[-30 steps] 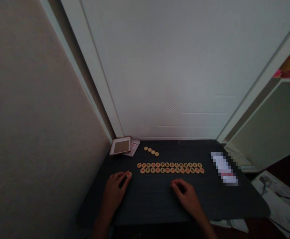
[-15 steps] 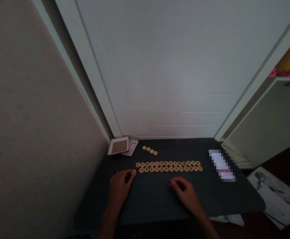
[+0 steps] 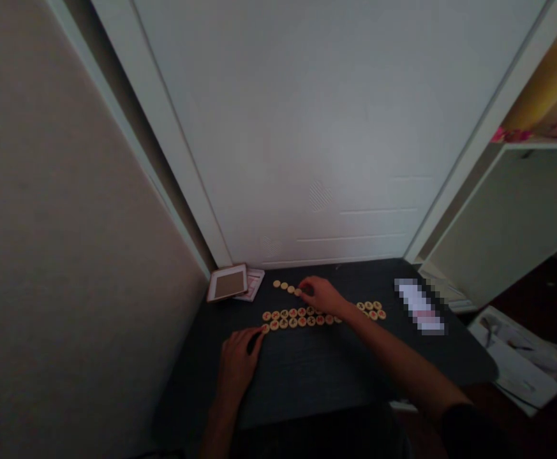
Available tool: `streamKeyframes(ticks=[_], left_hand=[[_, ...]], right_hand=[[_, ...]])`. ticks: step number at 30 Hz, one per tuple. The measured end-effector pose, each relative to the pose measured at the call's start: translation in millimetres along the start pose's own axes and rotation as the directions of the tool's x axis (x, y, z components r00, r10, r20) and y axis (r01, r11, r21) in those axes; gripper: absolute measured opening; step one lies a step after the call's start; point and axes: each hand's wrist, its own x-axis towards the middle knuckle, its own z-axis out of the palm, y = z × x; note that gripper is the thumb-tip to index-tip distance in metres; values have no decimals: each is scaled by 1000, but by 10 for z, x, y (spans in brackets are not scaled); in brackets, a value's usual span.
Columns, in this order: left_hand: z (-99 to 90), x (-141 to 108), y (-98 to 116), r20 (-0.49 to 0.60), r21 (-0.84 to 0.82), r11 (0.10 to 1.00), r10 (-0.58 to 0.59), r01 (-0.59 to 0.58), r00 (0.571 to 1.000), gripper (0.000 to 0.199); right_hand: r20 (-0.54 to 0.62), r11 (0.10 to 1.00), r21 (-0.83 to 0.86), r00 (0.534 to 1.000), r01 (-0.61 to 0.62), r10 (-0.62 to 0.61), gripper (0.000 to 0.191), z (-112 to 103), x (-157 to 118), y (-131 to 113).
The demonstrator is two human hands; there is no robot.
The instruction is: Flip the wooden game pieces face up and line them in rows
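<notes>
Two long rows of round wooden xiangqi pieces point(image 3: 293, 322) with red and black characters lie side by side across the dark table. At the left end of the nearer row, my left hand point(image 3: 238, 358) pinches a red-marked xiangqi piece point(image 3: 265, 329) between thumb and finger, against the row's end. My right hand point(image 3: 325, 297) reaches over the rows, its fingertips closed on a plain-faced xiangqi piece point(image 3: 298, 292). That piece is the rightmost of a short slanting line of plain-faced pieces point(image 3: 284, 285) behind the rows. My right forearm hides part of both rows.
A white-framed box lid point(image 3: 213, 285) rests partly over a pinkish printed box point(image 3: 254, 284) at the table's back left. A blurred white item point(image 3: 420, 306) lies at the right. A white panel point(image 3: 355, 127) rises behind the dark table point(image 3: 307, 376); a wall point(image 3: 91, 255) borders the left.
My right hand has moved from the table's front up and back to the plain-faced pieces. My left hand has brought its piece right, up against the nearer row. The view has shifted slightly.
</notes>
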Motion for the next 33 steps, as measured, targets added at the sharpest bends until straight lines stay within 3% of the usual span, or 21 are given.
streamKeyframes(ticks=[7, 13, 17, 21, 25, 29, 33], left_hand=[[17, 19, 5, -26, -8, 997, -71, 71, 997, 18], [10, 7, -2, -23, -5, 997, -71, 71, 997, 19], [13, 18, -13, -21, -12, 999, -36, 36, 999, 19], [19, 29, -44, -12, -28, 999, -26, 26, 1000, 17], [-18, 31, -20, -62, -93, 994, -54, 48, 997, 18], [-39, 34, 274, -110, -256, 963, -118, 86, 987, 21], [36, 53, 862, 94, -454, 889, -16, 57, 995, 20]], right_hand=[[72, 987, -142, 994, -70, 81, 15, 270, 293, 63], [65, 995, -92, 997, -27, 33, 15, 161, 233, 114], [34, 1000, 10, 999, 27, -28, 23, -41, -67, 136], [21, 991, 123, 998, 58, -61, 25, -215, -624, 135], [-26, 926, 377, 999, 31, -23, 22, -188, -1200, 92], [-82, 868, 493, 990, -62, 117, 21, 63, -1492, 30], [-140, 816, 573, 972, -76, 188, 23, 326, -1521, 10]])
